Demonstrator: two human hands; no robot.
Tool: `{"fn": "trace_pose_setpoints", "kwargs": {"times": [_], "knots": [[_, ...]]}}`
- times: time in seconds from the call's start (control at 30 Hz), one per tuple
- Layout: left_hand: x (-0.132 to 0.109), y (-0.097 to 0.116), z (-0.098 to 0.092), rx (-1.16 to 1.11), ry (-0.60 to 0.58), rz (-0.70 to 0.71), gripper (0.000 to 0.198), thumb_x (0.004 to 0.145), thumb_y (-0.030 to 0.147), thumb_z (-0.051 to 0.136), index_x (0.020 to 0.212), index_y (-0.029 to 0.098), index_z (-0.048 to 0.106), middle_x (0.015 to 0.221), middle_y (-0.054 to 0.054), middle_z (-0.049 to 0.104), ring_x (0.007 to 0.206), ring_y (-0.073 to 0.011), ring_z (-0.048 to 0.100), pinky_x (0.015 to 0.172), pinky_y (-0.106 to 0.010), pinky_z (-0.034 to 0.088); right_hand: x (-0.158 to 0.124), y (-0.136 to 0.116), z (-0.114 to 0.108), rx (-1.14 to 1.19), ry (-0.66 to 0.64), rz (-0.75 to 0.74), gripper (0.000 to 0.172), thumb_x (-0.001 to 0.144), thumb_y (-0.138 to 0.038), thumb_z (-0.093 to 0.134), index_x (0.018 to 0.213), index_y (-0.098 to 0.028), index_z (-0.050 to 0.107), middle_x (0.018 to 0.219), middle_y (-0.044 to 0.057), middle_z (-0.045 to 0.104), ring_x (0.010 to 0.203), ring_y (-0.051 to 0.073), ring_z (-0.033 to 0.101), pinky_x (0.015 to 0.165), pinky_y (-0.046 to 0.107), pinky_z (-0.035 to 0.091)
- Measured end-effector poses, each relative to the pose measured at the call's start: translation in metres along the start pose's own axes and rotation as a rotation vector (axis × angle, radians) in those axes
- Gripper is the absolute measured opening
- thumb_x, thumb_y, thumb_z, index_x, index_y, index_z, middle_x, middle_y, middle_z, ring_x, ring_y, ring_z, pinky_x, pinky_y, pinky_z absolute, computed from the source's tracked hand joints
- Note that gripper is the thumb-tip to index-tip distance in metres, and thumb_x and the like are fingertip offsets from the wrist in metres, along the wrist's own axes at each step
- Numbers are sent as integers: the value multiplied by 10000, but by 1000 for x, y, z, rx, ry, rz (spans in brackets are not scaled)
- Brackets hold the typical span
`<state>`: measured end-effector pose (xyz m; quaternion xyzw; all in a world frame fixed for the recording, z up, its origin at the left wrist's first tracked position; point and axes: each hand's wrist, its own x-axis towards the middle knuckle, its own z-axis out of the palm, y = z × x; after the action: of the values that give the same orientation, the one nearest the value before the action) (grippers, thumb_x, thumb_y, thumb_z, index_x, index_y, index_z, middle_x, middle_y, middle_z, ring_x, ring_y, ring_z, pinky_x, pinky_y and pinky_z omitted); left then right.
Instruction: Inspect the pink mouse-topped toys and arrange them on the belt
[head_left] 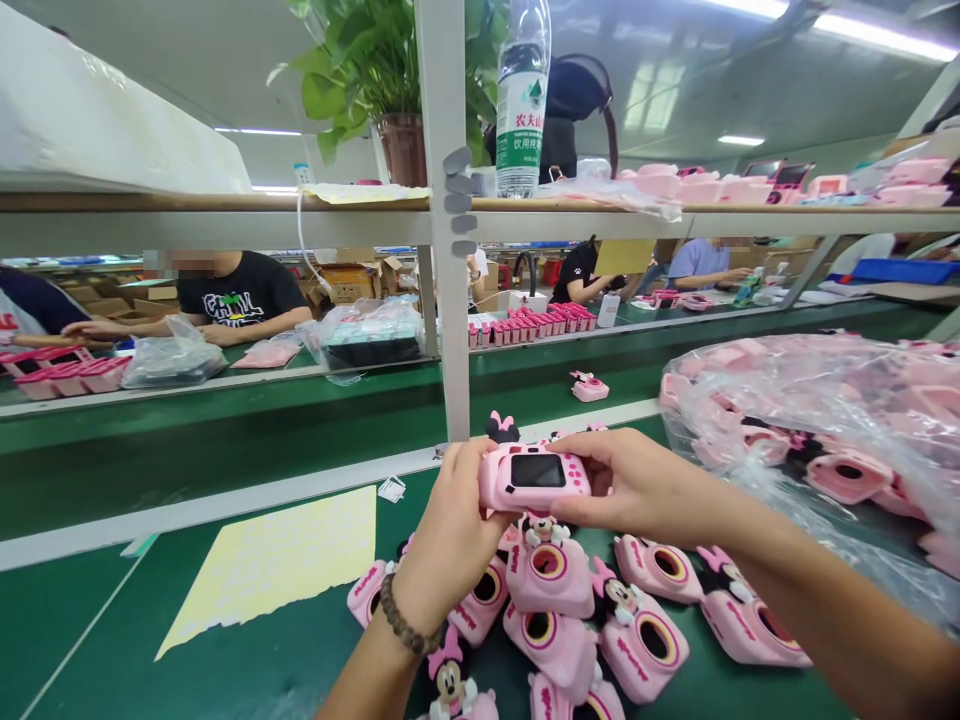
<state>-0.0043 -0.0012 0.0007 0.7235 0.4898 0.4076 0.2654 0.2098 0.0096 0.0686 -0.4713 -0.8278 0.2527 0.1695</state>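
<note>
My left hand (450, 530), with a dark bead bracelet (406, 617) on its wrist, grips the left end of a pink toy camera (534, 478). My right hand (622, 482) holds the camera's right end with its fingertips. The camera's dark rectangular screen faces me. Below my hands, several pink cartoon-mouse toy cameras (570, 590) lie in a loose group on the green bench mat (90, 630), their round lenses facing up. A clear plastic bag (810, 420) full of more pink cameras sits to the right of my right hand.
A yellowish sheet of small labels (270, 570) lies on the mat at left. A white shelf upright (450, 270) and shelf (225, 222) stand ahead, holding a water bottle (521, 110). Beyond, co-workers (240, 295) sit at another green bench with pink items.
</note>
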Motion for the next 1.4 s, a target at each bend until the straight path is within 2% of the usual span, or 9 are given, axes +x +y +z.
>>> {"fn": "trace_pose_setpoints", "kwargs": {"times": [0.1,0.3,0.53,0.7,0.83,0.97,1.07,1.2,1.4], "knots": [[-1,0,-5,5,-17,21,451,834,85,634,1236,241,501,1241,-64,507,1141,-210,544,978,-362,493,0,6,1,-64,26,-68,289,838,-408,701,1077,-245,709,942,22,742,757,204,666,613,272,490],[-3,7,-20,-27,-65,45,464,841,97,621,1263,256,512,1251,-60,504,1130,-207,576,981,-352,514,-1,17,16,-129,127,-290,561,888,-397,694,1409,-272,528,1307,94,647,1156,276,620,963,406,499],[-6,10,-26,-119,-57,44,421,866,188,660,1259,262,527,1271,-76,525,1156,-236,601,857,-304,556,6,23,30,-81,219,-420,611,907,-414,685,1453,-267,453,1376,103,599,1236,271,581,1027,419,487],[-3,9,-26,-322,-87,-9,444,829,251,740,1206,259,507,1264,-76,588,979,-206,676,676,-256,532,-4,23,32,292,274,-291,427,975,-424,583,1382,-303,536,1329,85,608,1122,245,626,900,382,553],[1,3,-22,-391,-97,10,504,824,284,758,1243,263,479,1302,-92,580,973,-207,690,741,-294,557,-11,20,43,659,394,-135,383,965,-432,609,1318,-291,558,1286,83,596,1171,238,590,875,343,555],[0,0,-22,-403,-105,79,476,859,287,722,1252,266,454,1320,-94,565,1004,-202,679,789,-314,573,-7,17,46,861,212,-43,667,847,-496,752,1404,-282,453,1341,101,556,1217,245,560,884,329,543],[-5,3,-24,-364,-154,165,565,857,291,718,1320,279,395,1317,-85,552,1062,-202,650,871,-329,556,-4,12,46,1037,75,-52,753,759,-539,818,1368,-275,461,1338,94,559,1213,252,565,904,339,530],[-11,7,-22,-302,-127,195,792,769,396,800,1374,282,302,1308,-82,520,1105,-227,604,944,-367,510,-2,3,53,1046,144,-70,635,734,-431,868,1233,-276,508,1166,42,615,1063,198,601,870,324,523],[-12,9,-14,-222,21,121,666,815,423,763,1304,283,333,1171,-45,558,934,-175,607,812,-325,519,3,-3,66,1031,225,-143,387,797,-372,825,1048,-245,558,963,-1,614,870,139,578,746,267,507]]}}
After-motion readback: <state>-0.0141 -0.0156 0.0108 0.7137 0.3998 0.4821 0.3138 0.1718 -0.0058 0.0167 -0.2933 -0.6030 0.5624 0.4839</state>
